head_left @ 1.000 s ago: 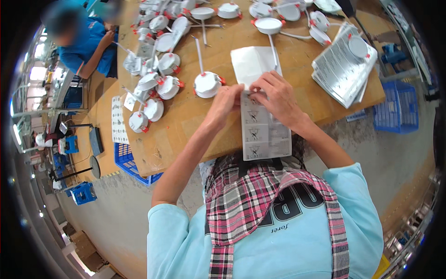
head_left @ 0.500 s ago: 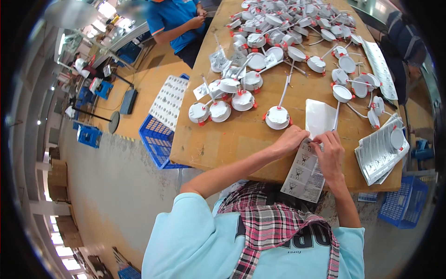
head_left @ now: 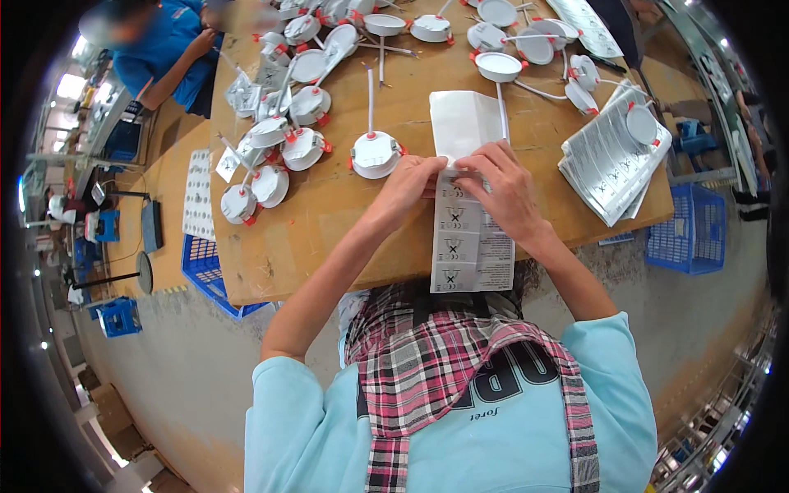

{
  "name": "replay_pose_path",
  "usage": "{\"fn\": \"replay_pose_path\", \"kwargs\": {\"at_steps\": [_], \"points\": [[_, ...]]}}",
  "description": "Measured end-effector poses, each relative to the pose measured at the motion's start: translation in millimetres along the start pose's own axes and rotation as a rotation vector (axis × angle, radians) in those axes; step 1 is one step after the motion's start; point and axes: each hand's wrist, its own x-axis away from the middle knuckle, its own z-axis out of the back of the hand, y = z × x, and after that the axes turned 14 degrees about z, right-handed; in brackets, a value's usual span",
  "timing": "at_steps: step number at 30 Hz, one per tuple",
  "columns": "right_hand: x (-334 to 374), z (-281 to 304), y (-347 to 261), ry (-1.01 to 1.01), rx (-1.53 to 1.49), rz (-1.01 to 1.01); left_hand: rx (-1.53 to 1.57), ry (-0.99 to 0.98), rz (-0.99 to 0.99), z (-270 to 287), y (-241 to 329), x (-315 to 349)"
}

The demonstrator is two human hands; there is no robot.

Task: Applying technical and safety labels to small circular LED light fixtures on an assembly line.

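At frame centre, the left hand (head_left: 408,182) and right hand (head_left: 504,186) pinch the printed leaflet (head_left: 470,244) with fingers together, folding just begun, a leaflet stack (head_left: 610,161) waiting at right.

1. Both hands meet at the top edge of a long printed sheet (head_left: 470,246) on the wooden tabletop (head_left: 329,214); the left hand (head_left: 408,186) and right hand (head_left: 503,187) pinch it, fingers bent.
2. The sheet's lower end hangs over the tabletop's near edge; a white folded bag (head_left: 462,123) lies just beyond the hands.
3. A round white lamp fitting (head_left: 376,154) sits beside the left hand; a stack of printed sheets (head_left: 612,164) lies to the right.
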Motion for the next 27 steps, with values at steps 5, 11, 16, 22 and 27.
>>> {"fn": "replay_pose_path", "kwargs": {"at_steps": [5, 11, 16, 22, 27], "points": [[7, 4, 3, 0.035, 0.036, 0.061, 0.0, 0.022, -0.033, -8, 3, 4], [16, 16, 12, 0.11, -0.204, 0.037, -0.525, 0.377, -0.199, -7, -2, -6], [40, 48, 34, 0.657, -0.84, -0.468, -0.781, 0.735, -0.413, -20, -9, -4], [49, 125, 81, 0.974, -1.065, -0.343, -1.037, 0.746, -0.431, -39, -10, -4], [20, 115, 50, 0.582, -0.543, -0.59, -0.978, 0.803, -0.536, -55, 7, 13]]}}
